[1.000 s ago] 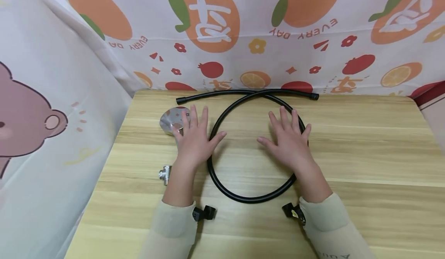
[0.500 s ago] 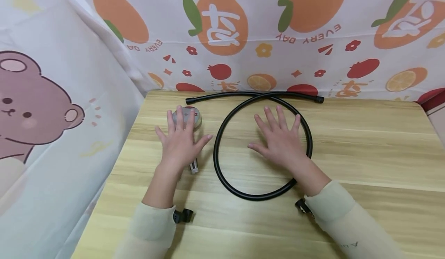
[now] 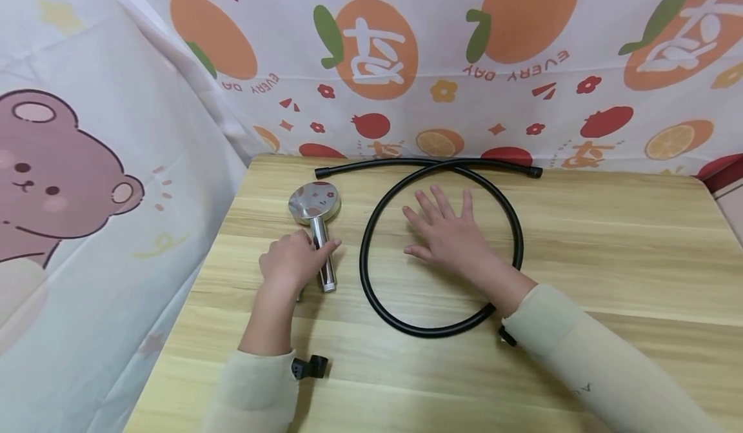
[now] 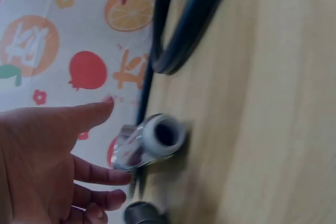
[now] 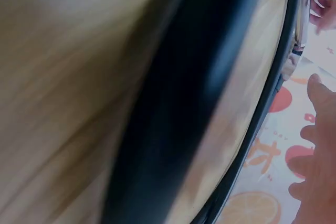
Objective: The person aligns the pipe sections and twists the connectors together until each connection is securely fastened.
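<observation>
A chrome hand shower head [image 3: 315,202] lies on the left of the wooden table, its handle [image 4: 165,135] pointing toward me. My left hand [image 3: 290,259] hovers just left of that handle, fingers partly bent and thumb stretched out across it. In the left wrist view a gap shows between the hand and the handle. A small metal fitting [image 3: 299,296] is mostly hidden under the left wrist. My right hand [image 3: 453,233] is spread above the loop of a black shower hose [image 3: 364,262], holding nothing. The hose also crosses the right wrist view [image 5: 184,98] close up.
The hose's two ends cross at the table's back edge, near a fruit-print curtain [image 3: 441,91]. Another curtain with a bear print [image 3: 64,162] hangs at the left. Bare wooden tabletop [image 3: 615,246] lies right of the hose.
My left hand has moved off the shower head's round face, back toward the handle, and its fingers have bent. My right hand has shifted left within the hose loop. The view has shifted slightly.
</observation>
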### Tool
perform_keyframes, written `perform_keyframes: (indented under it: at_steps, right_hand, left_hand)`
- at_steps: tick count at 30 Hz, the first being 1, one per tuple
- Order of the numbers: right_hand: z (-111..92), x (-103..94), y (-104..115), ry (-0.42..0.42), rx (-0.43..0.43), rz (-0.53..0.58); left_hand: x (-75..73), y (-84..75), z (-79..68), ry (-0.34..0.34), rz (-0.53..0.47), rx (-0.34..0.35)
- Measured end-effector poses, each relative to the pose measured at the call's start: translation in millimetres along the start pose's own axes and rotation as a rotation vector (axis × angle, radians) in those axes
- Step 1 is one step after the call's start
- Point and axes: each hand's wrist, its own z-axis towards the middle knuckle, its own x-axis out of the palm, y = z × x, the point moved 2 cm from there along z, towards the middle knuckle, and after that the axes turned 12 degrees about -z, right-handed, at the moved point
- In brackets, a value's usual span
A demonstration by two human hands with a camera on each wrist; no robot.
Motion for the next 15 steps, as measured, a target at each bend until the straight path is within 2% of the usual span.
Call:
perform_keyframes:
  at_steps: [5, 9, 12, 15]
  right_hand:
    - [13.0, -2.6, 13.6, 0.020, 0.010, 0.059]
    - [20.6, -5.0, 22.1, 0.039, 0.045, 0.127]
    - [22.6, -5.5, 25.5, 0.053, 0.082, 0.215]
    - [23.6, -6.9, 24.7, 0.037, 0.122, 0.272]
  left_hand:
    - [12.4, 0.1, 6.0, 0.030, -0.036, -0.026]
    - [13.6, 4.4, 5.3, 0.012, -0.146, -0.041]
    - [10.2, 11.1, 2.9, -0.030, -0.284, -0.030]
    - [4.2, 16.6, 3.2, -0.069, -0.512, -0.018]
